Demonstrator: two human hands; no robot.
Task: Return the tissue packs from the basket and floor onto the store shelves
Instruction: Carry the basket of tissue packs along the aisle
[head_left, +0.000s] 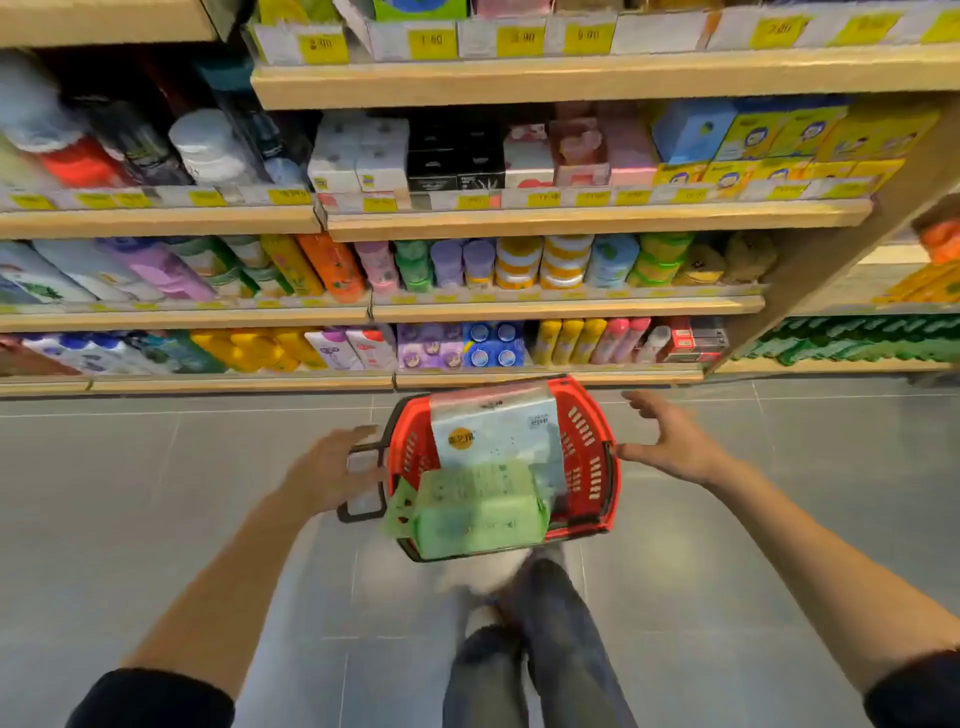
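A red plastic basket (592, 457) stands on the grey floor in front of the shelves. Inside it a pale blue-white tissue pack (493, 426) leans upright, and a green tissue pack (478, 514) lies at the near end. My left hand (332, 467) hovers at the basket's left side over its dark handle (363, 499), fingers spread, though blur hides whether it touches. My right hand (670, 441) is open beside the basket's right rim, holding nothing.
Wooden store shelves (545, 306) fill the upper view with tissue packs, bottles and boxes behind yellow price tags. A side shelf (857, 332) stands at the right. My legs (540, 649) are just behind the basket on the tiled floor.
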